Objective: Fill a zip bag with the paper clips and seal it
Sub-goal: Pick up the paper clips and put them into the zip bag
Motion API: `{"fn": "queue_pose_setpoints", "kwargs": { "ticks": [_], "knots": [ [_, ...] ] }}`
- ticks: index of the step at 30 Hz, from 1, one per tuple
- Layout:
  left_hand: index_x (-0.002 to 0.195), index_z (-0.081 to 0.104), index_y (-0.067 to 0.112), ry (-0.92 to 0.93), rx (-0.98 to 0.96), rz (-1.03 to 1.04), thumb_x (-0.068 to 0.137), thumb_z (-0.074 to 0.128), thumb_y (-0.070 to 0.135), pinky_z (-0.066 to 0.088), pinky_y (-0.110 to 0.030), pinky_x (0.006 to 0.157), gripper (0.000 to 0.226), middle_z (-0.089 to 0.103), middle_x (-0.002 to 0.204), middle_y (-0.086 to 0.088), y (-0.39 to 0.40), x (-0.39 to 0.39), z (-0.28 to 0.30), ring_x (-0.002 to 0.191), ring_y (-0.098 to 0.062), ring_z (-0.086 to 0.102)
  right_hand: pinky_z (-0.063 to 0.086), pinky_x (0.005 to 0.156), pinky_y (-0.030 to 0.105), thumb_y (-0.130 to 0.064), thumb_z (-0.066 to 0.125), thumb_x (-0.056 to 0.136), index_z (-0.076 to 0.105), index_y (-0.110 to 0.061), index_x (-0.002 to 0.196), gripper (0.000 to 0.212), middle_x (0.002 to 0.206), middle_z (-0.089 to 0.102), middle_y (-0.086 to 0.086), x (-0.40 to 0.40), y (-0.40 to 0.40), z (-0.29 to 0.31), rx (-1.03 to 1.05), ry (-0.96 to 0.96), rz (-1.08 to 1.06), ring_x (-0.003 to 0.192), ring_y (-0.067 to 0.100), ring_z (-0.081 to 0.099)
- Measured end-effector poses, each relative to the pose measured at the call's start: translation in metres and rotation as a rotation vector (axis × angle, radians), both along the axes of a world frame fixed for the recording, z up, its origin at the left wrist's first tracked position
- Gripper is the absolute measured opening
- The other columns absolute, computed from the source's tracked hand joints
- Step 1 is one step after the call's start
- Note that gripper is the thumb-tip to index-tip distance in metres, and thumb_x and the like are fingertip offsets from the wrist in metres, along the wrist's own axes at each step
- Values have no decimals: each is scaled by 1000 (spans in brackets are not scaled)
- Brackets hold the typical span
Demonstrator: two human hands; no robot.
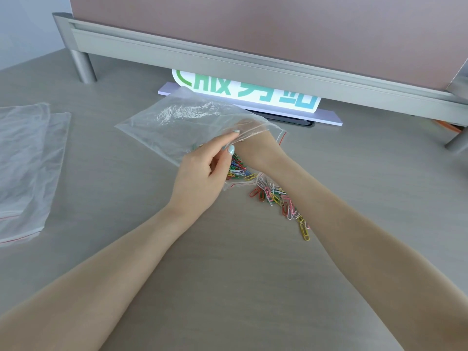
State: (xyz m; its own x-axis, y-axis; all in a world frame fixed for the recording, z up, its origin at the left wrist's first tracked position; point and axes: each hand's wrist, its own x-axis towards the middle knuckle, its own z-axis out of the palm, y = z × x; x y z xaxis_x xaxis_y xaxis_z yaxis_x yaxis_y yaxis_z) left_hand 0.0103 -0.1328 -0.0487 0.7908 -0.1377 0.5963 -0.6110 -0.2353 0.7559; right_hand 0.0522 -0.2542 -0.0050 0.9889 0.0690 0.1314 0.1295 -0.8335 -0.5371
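The left hand pinches the mouth of the zip bag, the right hand is inside it with fingers hidden, and paper clips lie beside the wrist.

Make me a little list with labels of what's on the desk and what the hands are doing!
bag in use: clear zip bag, mouth toward the person, held up off the desk
left hand: left hand pinches the bag's upper edge
right hand: right hand reaches inside the bag; fingers hidden by plastic
clips in the bag: some coloured paper clips near its mouth
clips left out: loose paper clips on the desk under the right forearm
spare bags: empty zip bags lying flat at the left
sealed: not yet
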Motion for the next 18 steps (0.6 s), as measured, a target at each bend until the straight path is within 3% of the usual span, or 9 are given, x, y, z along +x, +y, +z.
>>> {"fn": "queue_pose_setpoints", "kwargs": {
  "ticks": [2,4,6,10,12,15,18],
  "knots": [
    [119,61,15,12,15,11,91,46,15,30,-11,54,32,55,61,16,0,2,-1,50,-6,38,34,51,13,-4,43,86,51,-21,59,33,60,48,-12,-14,-10,-1,95,-60,65,53,-7,45],
    [119,61,17,22,16,18,90,45,20,31,-16,53,33,48,55,16,0,4,-2,49,-5,36,40,62,6,-9,48,88,71,-16,87,24,81,66,-11,-26,-21,-3,106,-24,88,71,-6,57],
    [119,61,17,26,12,21,90,45,21,33,-15,54,33,50,56,16,0,4,-2,49,-3,39,37,68,0,-12,52,89,71,-13,97,20,92,65,-7,-36,-34,-4,112,-12,72,81,3,59],
    [119,61,18,28,4,21,91,46,20,33,-13,56,32,51,61,12,0,2,-1,50,-2,40,34,66,-1,-17,57,88,71,-16,88,14,82,62,-13,-54,-65,-6,106,-85,-57,72,2,54],
    [119,61,20,40,3,23,91,46,19,33,-15,54,32,50,61,10,0,3,-1,50,-5,37,38,66,5,-17,57,87,71,-15,87,14,83,62,-10,-61,-76,-9,86,-88,-123,73,5,55],
    [118,60,24,44,5,27,91,45,19,33,-16,54,32,48,58,12,-1,3,-1,52,-7,35,45,79,27,-18,55,87,70,-11,87,17,91,63,0,-65,-85,-17,-4,5,-135,86,16,58],
    [118,57,30,36,13,26,90,45,19,36,-26,55,32,49,58,17,-1,3,-1,53,-17,38,45,84,31,-21,53,88,71,-14,91,19,98,62,3,-65,-84,-24,-40,57,-88,92,19,58]
  ]
}}
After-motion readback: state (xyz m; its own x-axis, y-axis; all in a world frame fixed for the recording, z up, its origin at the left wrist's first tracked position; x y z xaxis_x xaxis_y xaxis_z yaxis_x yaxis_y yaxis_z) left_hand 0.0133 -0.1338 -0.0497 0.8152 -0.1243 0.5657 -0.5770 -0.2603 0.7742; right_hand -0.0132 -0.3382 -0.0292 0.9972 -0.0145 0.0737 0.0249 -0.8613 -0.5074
